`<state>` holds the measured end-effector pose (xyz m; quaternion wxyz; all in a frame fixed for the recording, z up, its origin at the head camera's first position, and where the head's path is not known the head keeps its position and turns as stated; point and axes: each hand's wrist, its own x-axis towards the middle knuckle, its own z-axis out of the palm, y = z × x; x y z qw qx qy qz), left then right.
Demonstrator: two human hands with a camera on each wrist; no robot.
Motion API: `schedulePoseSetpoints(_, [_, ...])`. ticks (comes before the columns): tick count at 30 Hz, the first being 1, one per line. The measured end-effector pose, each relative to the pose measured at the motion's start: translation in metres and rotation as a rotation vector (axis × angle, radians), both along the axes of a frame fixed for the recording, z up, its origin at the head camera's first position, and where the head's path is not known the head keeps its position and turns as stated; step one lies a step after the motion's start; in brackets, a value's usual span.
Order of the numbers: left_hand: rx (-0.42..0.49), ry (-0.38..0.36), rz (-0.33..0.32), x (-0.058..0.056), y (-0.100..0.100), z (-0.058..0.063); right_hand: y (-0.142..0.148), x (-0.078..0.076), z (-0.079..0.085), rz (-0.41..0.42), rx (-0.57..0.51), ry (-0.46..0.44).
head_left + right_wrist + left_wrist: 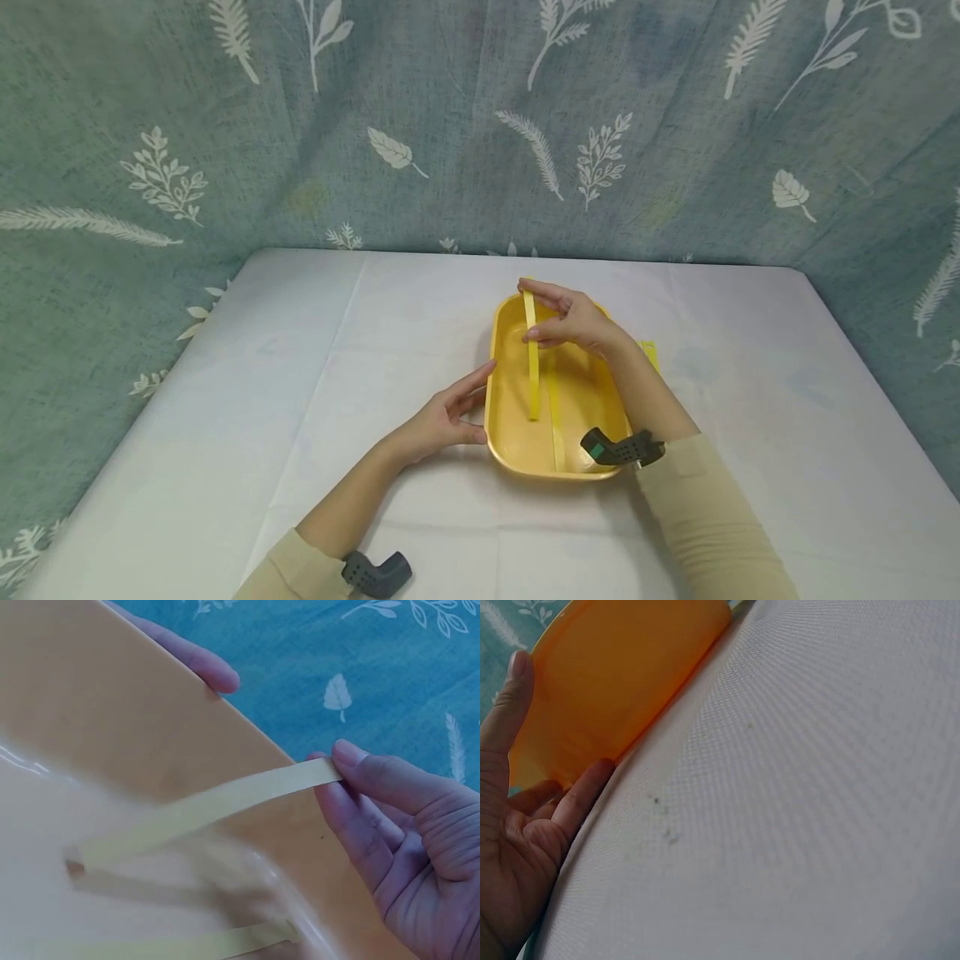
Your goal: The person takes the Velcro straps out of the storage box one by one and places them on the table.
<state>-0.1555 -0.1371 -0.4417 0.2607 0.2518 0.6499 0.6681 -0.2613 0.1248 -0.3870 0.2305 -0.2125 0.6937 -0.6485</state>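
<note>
A yellow tray [581, 358] with rounded corners and raised walls stands on the white cloth. My right hand [577, 321] is over its far part and pinches one end of a narrow yellow strip [533, 375] between thumb and fingertips. In the right wrist view the strip [202, 802] slants down from the pinch, its free end near the tray floor. A second yellow strip [556, 408] lies lengthwise on that floor. My left hand [442, 421] rests its outstretched fingers and thumb against the tray's left outer wall, also visible in the left wrist view as orange plastic [622, 682].
Beyond the tray's right wall, partly hidden by my right forearm, is another yellow piece [649, 353]. White cloth [360, 333] covers the table. Behind it hangs a green-blue curtain [450, 125] with white leaf prints.
</note>
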Motion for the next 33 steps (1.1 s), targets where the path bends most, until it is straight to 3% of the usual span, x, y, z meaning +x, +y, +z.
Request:
schedulePoseSetpoints(10, [0.006,0.004,-0.005,-0.001,0.000,0.001,0.002,-0.002,0.001,0.053,-0.066,-0.037])
schedulePoseSetpoints(19, [-0.018,0.017,-0.010,-0.003,0.000,0.000,0.005,0.005,0.011,0.018,-0.067,-0.075])
schedulePoseSetpoints(33, [-0.011,-0.001,0.006,0.002,-0.002,0.002,0.022,-0.002,0.016,0.007,-0.055,-0.008])
